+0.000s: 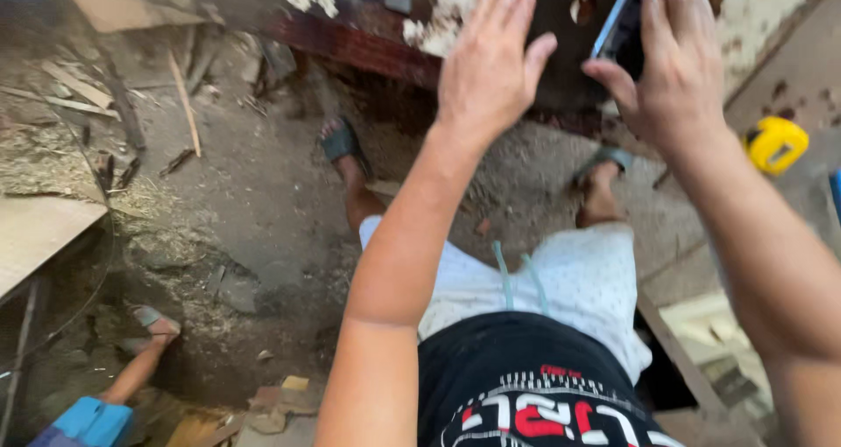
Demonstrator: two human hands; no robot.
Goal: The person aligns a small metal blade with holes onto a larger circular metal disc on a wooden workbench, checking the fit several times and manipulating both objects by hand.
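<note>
My right hand (674,66) is raised at the top right and grips a dark phone with a blue edge (620,27). My left hand (491,62) is lifted beside it, fingers spread, holding nothing, its fingertips close to the phone. Both hands hover in front of a dark, worn wooden board with flaking white paint (368,40). Below them I see my white shorts, black shirt and sandalled feet on the dusty floor.
A yellow tape measure (775,142) lies on a surface at the right. Wood scraps and sticks (88,92) litter the sawdust floor at the left. Another person's leg and foot (144,351) show at the lower left, near a flat board (35,237).
</note>
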